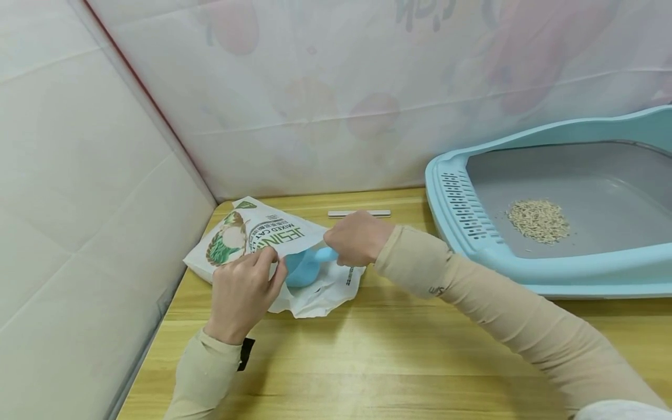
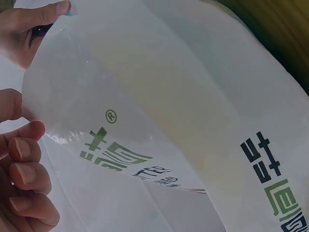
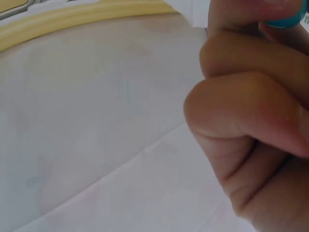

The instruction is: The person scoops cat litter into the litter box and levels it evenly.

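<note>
A white cat-litter bag with green print lies on the wooden table near the left wall. My left hand pinches the bag's upper edge and holds its mouth lifted; the left wrist view shows the bag up close with my fingers at its edge. My right hand grips the handle of a blue scoop, whose bowl sits inside the bag's mouth. In the right wrist view only curled fingers and a sliver of the blue scoop show.
A light blue litter tray with a grey floor stands at the right, holding a small pile of litter. A thin white strip lies behind the bag. Covered walls close in the left and back.
</note>
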{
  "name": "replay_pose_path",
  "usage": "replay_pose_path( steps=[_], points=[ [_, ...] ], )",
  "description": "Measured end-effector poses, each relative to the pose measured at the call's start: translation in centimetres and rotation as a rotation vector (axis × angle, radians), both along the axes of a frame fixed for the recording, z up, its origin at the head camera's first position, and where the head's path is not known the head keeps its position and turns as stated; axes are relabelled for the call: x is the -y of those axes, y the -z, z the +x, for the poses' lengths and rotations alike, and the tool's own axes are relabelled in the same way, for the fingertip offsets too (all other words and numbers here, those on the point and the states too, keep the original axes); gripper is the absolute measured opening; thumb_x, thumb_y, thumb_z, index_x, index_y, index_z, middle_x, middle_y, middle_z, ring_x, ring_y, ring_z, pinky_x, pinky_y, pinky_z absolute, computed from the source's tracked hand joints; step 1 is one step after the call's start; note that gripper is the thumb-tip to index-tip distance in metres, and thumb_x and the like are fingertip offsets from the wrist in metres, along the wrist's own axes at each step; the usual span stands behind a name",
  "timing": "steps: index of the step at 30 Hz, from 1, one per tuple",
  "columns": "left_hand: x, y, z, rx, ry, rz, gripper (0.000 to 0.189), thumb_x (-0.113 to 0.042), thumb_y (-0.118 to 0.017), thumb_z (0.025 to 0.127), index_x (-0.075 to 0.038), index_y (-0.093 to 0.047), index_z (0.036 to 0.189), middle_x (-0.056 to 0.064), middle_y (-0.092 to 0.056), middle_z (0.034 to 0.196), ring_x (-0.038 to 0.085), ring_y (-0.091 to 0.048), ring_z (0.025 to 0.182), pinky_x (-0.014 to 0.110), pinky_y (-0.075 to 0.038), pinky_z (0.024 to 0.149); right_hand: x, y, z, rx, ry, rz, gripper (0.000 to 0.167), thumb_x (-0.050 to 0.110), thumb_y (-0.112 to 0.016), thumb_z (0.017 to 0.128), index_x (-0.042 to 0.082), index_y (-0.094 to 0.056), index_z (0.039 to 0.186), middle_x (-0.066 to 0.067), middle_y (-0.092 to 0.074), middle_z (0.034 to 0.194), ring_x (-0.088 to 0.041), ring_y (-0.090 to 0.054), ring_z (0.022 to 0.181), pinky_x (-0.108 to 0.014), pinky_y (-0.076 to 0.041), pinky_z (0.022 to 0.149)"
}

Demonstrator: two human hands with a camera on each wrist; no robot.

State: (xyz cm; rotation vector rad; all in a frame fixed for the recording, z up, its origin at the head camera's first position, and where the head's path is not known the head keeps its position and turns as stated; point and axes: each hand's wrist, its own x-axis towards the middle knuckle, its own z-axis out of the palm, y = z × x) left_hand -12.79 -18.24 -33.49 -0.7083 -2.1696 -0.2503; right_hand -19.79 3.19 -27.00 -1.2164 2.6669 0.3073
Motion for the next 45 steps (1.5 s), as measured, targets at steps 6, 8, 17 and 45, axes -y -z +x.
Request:
replay_pose_path(
  steps=[6, 8, 17, 45],
  points=[
    [-0.2, -0.1, 0.0, 0.014, 0.001, 0.007, 0.014, -0.007, -0.060, 0.088, -0.002, -0.057, 0.077, 0.004, -0.058, 0.057, 0.018, -0.046, 0.038, 0.025, -0.025, 0.035, 0.1, 0.4, 0.2, -0.036, 0.000, -0.029, 0.028, 0.016, -0.072, 0.091, 0.014, -0.049, 0.075, 0.005, -0.034, 0.062, -0.009, -0.035, 0.058, -0.024, -0.036, 0.051],
    [-0.3, -0.1, 0.0, 0.016, 0.002, 0.008, 0.013, -0.007, -0.061, 0.088, -0.002, -0.057, 0.076, 0.004, -0.058, 0.057, 0.018, -0.047, 0.039, 0.026, -0.026, 0.035, 0.2, 0.6, 0.3, -0.052, -0.004, -0.049, 0.027, 0.014, -0.071, 0.090, 0.014, -0.050, 0.074, 0.005, -0.034, 0.061, -0.009, -0.035, 0.057, -0.025, -0.036, 0.050],
    [-0.5, -0.2, 0.0, 0.011, 0.007, 0.003, 0.013, -0.004, -0.061, 0.088, -0.001, -0.056, 0.076, 0.003, -0.053, 0.055, 0.019, -0.047, 0.040, 0.028, -0.031, 0.035, 0.6, 1.2, 0.5, -0.106, -0.038, -0.126, 0.024, 0.006, -0.066, 0.090, 0.012, -0.051, 0.072, 0.004, -0.032, 0.058, -0.010, -0.029, 0.052, -0.023, -0.030, 0.047],
    [-0.2, 0.0, 0.1, 0.016, 0.002, 0.018, 0.017, -0.006, -0.059, 0.091, -0.003, -0.057, 0.074, -0.001, -0.048, 0.052, 0.016, -0.043, 0.039, 0.026, -0.027, 0.036, -1.0, 8.5, 1.2, -0.131, 0.090, -0.256, 0.025, 0.000, -0.076, 0.080, 0.008, -0.055, 0.069, -0.001, -0.042, 0.060, -0.012, -0.035, 0.052, -0.026, -0.038, 0.045]
  ],
)
